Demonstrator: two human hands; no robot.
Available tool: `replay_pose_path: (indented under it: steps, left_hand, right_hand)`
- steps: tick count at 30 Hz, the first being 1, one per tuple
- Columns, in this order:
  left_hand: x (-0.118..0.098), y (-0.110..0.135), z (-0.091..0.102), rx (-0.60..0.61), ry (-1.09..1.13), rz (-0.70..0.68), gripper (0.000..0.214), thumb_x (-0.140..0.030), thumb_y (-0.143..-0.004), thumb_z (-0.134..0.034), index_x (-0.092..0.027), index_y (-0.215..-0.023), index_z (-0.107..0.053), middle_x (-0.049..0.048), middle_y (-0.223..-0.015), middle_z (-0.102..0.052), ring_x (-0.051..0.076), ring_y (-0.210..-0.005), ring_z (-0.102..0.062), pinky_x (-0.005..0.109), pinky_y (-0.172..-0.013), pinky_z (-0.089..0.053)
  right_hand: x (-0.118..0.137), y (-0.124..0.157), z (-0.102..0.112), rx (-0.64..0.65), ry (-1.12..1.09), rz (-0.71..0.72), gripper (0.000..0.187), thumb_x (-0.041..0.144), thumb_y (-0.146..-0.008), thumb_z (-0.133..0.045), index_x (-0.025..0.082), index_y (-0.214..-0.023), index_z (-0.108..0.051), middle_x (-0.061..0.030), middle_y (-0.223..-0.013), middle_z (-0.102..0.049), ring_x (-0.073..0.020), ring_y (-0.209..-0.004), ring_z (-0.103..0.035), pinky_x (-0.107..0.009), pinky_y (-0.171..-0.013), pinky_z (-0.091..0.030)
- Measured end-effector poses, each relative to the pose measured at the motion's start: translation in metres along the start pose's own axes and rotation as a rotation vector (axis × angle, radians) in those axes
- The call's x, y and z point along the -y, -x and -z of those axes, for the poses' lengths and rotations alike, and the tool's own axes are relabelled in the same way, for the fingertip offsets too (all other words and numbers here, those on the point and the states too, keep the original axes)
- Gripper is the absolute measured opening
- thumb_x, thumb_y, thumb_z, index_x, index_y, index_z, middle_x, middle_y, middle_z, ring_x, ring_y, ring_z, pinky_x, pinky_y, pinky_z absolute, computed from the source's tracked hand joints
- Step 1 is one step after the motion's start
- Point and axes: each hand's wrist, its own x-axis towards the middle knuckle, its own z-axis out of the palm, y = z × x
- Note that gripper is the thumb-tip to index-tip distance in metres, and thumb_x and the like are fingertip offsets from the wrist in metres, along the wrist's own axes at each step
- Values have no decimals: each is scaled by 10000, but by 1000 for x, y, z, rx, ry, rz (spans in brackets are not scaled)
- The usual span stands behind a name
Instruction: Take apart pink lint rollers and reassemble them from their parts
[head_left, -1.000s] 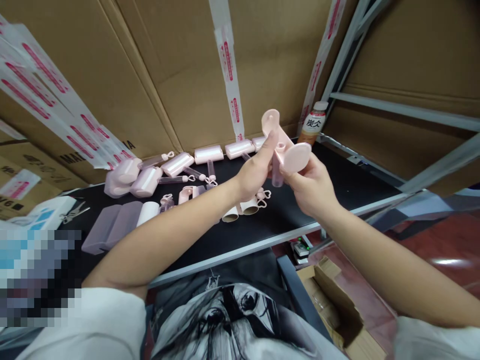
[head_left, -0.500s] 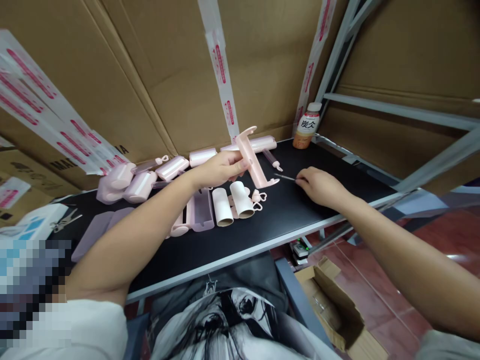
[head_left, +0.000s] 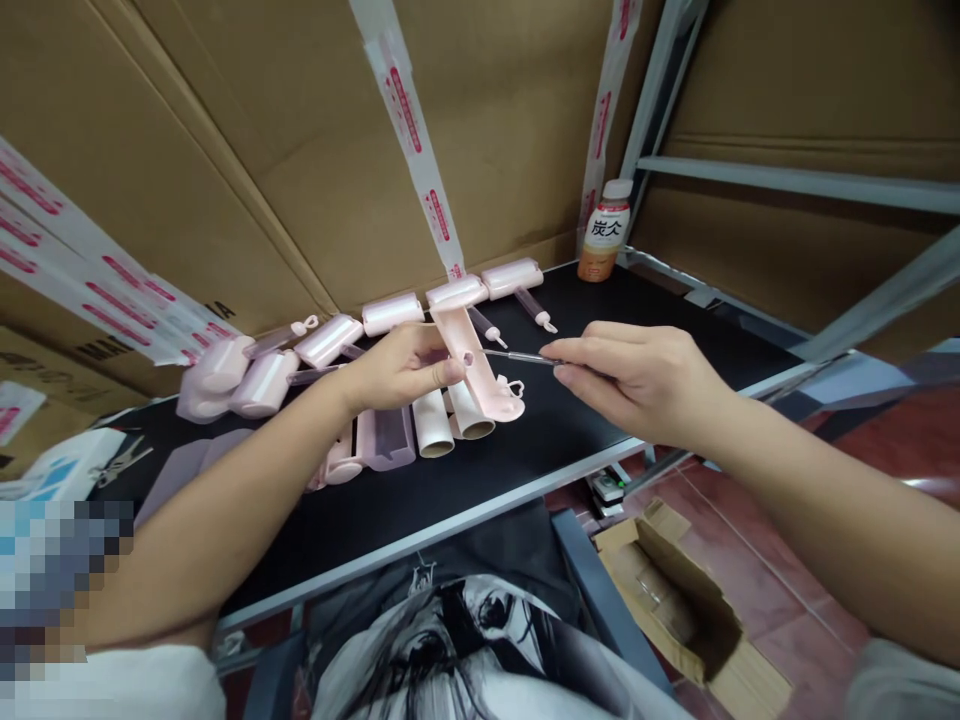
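My left hand (head_left: 401,372) grips a pale pink plastic lint roller frame (head_left: 487,385), tilted above the table with its hollow inner side showing. A small round hole sits near its middle, beside my thumb. My right hand (head_left: 641,378) pinches a slim metal tool (head_left: 525,357) whose tapered tip points at that hole; whether it touches the frame I cannot tell. Under the frame are two white lint rolls (head_left: 433,428) with cardboard cores, one partly covered. A heart-shaped pink loop (head_left: 514,388) shows just behind the frame's lower end.
Several pink lint rollers (head_left: 392,313) line the back of the black table (head_left: 349,515). Mauve covers (head_left: 390,445) lie at the front and left. A bottle (head_left: 606,232) stands at the back right. Below, an opened carton (head_left: 675,600) rests on the floor. Cardboard walls rise behind.
My right hand has moved left, bringing the tool's tip up close to the frame's hole. My left hand has lowered and turned the frame toward me. The view has shifted slightly.
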Motion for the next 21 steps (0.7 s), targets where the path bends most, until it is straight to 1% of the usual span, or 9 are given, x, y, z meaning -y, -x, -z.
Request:
replay_pose_path:
  steps: [4,7,10,13,16,19,21]
  left_hand:
    - [3,-1,-4,-26,-18,44,604,-708,-1020,-575,-150,-1044,-806,89,-890,-792,193,-796,-731,272,-787,-571]
    - [8,-4,-6,-19,-15,58,616,-724,-1003,-599,-149,-1095,-802,100,-929,-812,214,-847,-761,287,-829,-586]
    - [11,-7,-7,-12,-53,67,592,-711,-983,-639,-162,-1141,-792,120,-1060,-828,242,-968,-779,322,-924,-595]
    - [12,-10,-8,16,-96,102,528,-639,-986,-668,-170,-1201,-778,132,-1188,-820,263,-1097,-777,342,-1009,-582]
    - [12,-14,-10,59,-132,95,440,-540,-998,-679,-170,-1218,-768,135,-1217,-818,272,-1116,-780,359,-1016,-579]
    - [11,-17,-12,84,-118,67,371,-467,-1007,-679,-184,-1232,-763,131,-1245,-816,269,-1128,-783,369,-1027,-575]
    - [10,-18,-13,107,-91,56,365,-461,-1018,-661,-189,-1242,-758,121,-1236,-821,256,-1125,-785,355,-1025,-571]
  right_hand:
    - [-8,-4,-4,56,-22,15,272,260,-1079,-548,208,-1162,-801,-56,-902,-829,-189,-752,-757,-290,-684,-526]
    - [-14,-6,-6,97,-24,-12,297,279,-1088,-531,197,-1104,-815,-52,-842,-824,-185,-684,-738,-289,-639,-492]
    - [-19,-5,-7,119,-35,-38,308,284,-1090,-522,193,-1082,-816,-50,-812,-814,-173,-639,-711,-287,-618,-465]
    - [-23,-3,-5,132,-39,-51,309,281,-1088,-519,190,-1123,-812,-61,-882,-836,-179,-702,-742,-283,-653,-486]
    - [-25,-1,-3,137,-41,-59,305,278,-1084,-525,186,-1123,-813,-62,-884,-837,-186,-715,-749,-287,-663,-497]
    - [-26,-1,-1,158,-67,-56,288,273,-1075,-537,194,-1094,-814,-50,-843,-821,-177,-671,-717,-288,-649,-489]
    - [-28,-1,1,168,-94,-53,295,287,-1079,-531,204,-1056,-813,-33,-786,-788,-160,-621,-666,-281,-623,-469]
